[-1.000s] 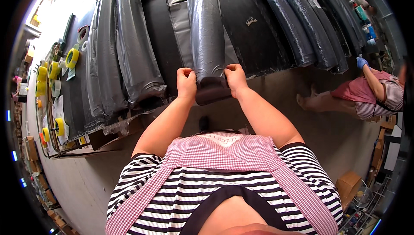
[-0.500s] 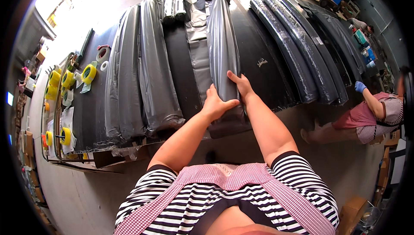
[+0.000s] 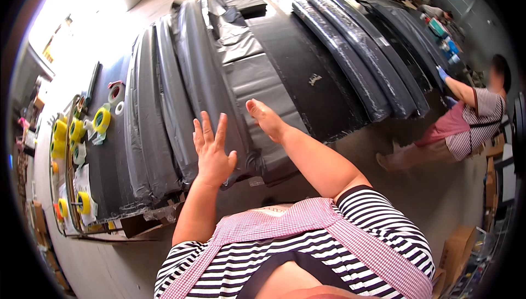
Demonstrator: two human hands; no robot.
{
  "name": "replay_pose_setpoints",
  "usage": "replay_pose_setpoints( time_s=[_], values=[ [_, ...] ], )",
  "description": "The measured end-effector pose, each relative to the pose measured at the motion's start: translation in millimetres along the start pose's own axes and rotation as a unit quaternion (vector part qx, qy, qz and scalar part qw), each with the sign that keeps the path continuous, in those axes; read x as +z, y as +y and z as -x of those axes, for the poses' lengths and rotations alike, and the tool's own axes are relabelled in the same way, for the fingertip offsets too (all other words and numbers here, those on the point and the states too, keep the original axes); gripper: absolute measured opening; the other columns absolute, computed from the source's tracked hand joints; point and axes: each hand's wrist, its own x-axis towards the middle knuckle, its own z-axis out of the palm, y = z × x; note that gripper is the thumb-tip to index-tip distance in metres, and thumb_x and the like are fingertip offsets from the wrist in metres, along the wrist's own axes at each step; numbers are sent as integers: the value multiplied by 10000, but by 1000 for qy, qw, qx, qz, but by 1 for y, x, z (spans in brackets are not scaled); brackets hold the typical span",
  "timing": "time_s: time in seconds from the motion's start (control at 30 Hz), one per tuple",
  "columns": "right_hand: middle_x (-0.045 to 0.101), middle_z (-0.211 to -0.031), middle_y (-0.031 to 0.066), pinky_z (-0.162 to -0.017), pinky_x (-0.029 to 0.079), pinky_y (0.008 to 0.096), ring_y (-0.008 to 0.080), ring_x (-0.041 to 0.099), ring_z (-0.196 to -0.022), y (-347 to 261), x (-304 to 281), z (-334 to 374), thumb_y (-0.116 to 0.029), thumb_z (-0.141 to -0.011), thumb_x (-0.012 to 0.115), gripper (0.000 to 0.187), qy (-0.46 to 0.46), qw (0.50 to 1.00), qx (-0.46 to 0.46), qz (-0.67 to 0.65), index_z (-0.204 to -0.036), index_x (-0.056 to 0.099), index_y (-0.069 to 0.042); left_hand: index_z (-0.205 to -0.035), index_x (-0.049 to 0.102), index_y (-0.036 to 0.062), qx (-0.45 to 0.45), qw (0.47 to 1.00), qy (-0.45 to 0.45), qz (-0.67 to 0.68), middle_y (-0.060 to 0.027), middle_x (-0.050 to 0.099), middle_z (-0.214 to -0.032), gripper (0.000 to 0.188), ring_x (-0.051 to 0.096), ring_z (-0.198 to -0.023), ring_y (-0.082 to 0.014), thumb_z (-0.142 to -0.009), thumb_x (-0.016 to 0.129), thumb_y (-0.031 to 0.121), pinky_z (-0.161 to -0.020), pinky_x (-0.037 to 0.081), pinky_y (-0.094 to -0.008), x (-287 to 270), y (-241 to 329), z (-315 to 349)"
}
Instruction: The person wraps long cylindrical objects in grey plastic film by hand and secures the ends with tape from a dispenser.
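A long roll wrapped in dark grey plastic film (image 3: 203, 74) lies lengthwise on the black table in front of me. My left hand (image 3: 212, 155) is over the near end of this roll, fingers spread and holding nothing. To its right, my right hand (image 3: 264, 120) hovers above a flat sheet of dark grey film (image 3: 263, 93), its fingers stretched and apart from the thumb. Whether either hand touches the film is hard to tell. Against the roll's left side lie further wrapped rolls (image 3: 147, 112).
Clear-wrapped black rolls (image 3: 350, 52) lie on the right of the table (image 3: 323, 96). At the left stands a metal rack (image 3: 70, 162) with yellow tape rolls (image 3: 101, 119). Folded dark film (image 3: 244, 0) sits at the far edge. A co-worker (image 3: 466, 107) stands at the right.
The wrapped roll has shifted left against the other rolls, uncovering the flat film. Both hands have let go of it; my left hand has moved left. The co-worker has moved closer to the table.
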Motion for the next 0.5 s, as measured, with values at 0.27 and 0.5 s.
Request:
replay_pose_setpoints(
  time_s=[0.27, 0.5],
  values=[
    [660, -1100, 178, -891, 512, 397, 336, 626, -1040, 10, -217, 92, -201, -765, 761, 383, 406, 724, -170, 531, -1096, 662, -35, -1038, 719, 140, 84, 995, -46, -23, -114, 515, -1420, 231, 356, -1392, -373, -843, 596, 159, -1123, 284, -548, 27, -9, -7],
    [600, -873, 168, -760, 493, 390, 301, 597, -836, 55, -199, 135, -435, -761, 813, 478, 335, 848, 12, 410, -781, 553, -34, -1141, 658, 31, 51, 964, -254, -58, -216, 524, -1376, 341, 465, -1302, -407, -870, 649, 238, -1096, 366, -450, 44, 47, -58]
  ],
)
